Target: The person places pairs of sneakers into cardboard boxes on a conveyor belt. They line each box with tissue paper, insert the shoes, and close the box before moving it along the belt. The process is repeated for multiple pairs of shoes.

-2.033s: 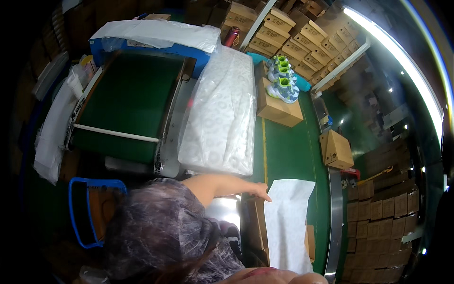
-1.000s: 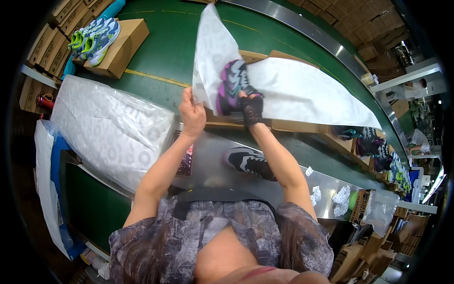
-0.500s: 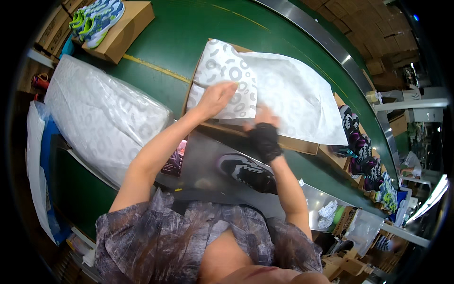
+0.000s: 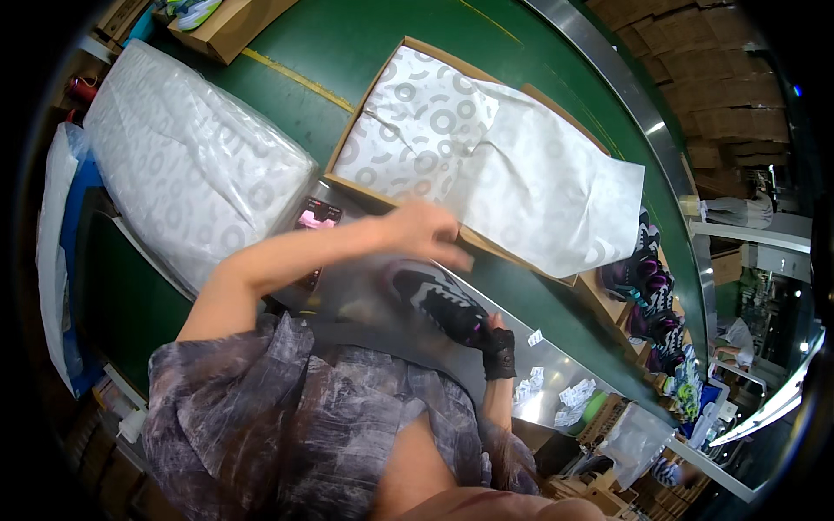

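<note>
A brown cardboard shoe box (image 4: 365, 187) lies on a dark green belt (image 4: 365, 43), lined with white tissue paper printed with pale grey rings (image 4: 434, 122). Near it, a black trainer with white and grey panels (image 4: 434, 300). The right hand (image 4: 498, 346) wears a black wrist wrap. Far right, purple-and-black shoes (image 4: 638, 273). The shirt (image 4: 287, 425) is mottled grey and white.

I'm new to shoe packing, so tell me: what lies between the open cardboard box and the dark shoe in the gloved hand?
In the head view, the person's bare left hand crosses between the cardboard box and the dark shoe, above the shiny metal worktop.
</note>
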Tool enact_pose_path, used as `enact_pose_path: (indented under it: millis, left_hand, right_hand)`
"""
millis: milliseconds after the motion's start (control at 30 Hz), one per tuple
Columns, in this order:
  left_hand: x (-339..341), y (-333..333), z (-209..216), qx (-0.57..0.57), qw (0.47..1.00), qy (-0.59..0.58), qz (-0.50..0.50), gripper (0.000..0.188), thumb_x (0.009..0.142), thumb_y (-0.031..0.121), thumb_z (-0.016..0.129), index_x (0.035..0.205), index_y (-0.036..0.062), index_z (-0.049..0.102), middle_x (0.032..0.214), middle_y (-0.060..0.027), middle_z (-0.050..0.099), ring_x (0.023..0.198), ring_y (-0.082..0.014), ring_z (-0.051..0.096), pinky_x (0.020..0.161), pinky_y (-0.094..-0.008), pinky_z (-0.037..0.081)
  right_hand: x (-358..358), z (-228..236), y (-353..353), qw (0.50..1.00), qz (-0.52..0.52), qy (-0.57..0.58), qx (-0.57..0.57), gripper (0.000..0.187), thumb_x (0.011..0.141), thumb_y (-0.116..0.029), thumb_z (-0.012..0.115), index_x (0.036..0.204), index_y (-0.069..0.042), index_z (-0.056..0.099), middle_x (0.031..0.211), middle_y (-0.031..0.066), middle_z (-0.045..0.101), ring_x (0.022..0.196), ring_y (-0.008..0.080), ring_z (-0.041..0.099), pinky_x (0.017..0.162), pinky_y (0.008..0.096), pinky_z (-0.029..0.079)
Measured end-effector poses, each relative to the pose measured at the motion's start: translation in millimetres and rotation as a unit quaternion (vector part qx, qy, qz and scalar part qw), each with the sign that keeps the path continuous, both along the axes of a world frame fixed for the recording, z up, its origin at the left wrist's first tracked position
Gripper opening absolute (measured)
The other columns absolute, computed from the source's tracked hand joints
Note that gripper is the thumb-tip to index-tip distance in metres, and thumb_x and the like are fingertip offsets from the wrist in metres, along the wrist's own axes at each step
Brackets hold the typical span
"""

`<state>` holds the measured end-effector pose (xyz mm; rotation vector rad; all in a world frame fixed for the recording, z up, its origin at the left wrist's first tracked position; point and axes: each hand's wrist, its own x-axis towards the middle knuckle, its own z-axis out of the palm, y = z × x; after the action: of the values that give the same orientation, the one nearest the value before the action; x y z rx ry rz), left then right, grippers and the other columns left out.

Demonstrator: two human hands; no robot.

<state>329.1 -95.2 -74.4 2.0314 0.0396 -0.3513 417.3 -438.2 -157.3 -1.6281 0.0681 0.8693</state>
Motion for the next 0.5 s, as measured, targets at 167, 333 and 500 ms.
enact_pose_path:
  millis: [167,333,500]
  left_hand:
    - [-67.5,-49.1,-19.1,0.056,0.963,-0.223,0.138,0.062,0.056,0.03,0.079,0.104,0.0025,0.05,0.102,-0.014,0.053,0.093,-0.0271,0.054,0.079,-0.0327,0.043]
    - [-68.0,-8.8,27.6,-0.26,0.913,-0.145,0.28,0.056,0.057,0.017,0.08,0.105,0.0036,0.055,0.096,-0.0039,0.06,0.09,-0.0119,0.054,0.082,-0.0282,0.043]
    - [-34.0,40.4,46.2,-0.263,0.85,-0.17,0.424,0.057,0.065,0.021,0.075,0.109,-0.0015,0.048,0.102,-0.0085,0.055,0.095,-0.0154,0.052,0.086,-0.0293,0.04]
  right_hand:
    - [-7.6,65.7,62.4,0.966,0.091,0.149,0.19,0.049,0.084,-0.036,0.053,0.117,0.0,0.045,0.105,0.0123,0.056,0.093,0.0207,0.054,0.074,0.0322,0.045]
    - [-6.5,102.6,100.5,0.977,0.136,0.033,0.158,0.056,0.086,-0.042,0.048,0.121,0.0,0.041,0.116,0.013,0.05,0.1,0.0216,0.051,0.077,0.0356,0.044]
    - [23.5,64.7,123.1,0.983,-0.039,0.117,0.134,0.046,0.085,-0.04,0.049,0.12,-0.01,0.043,0.122,0.012,0.047,0.109,0.0204,0.046,0.08,0.0377,0.038]
